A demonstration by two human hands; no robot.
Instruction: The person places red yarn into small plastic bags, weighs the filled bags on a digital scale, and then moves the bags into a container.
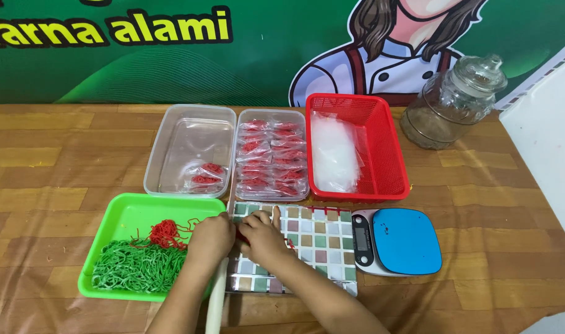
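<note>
On the wooden table [60, 161], both hands' fingers [245, 230] pinch red noodles [241, 235].

Beyond the hands, a red mesh basket [384, 145] holding clear plastic bags [335, 151] sits on the wooden table [60, 161], beside two clear tubs [189, 148] of small packets of red strands [271, 158]. A lidded glass jar [452, 102] stands farther back to the right. A blue-topped kitchen scale [397, 241] rests just right of the hands.
</note>
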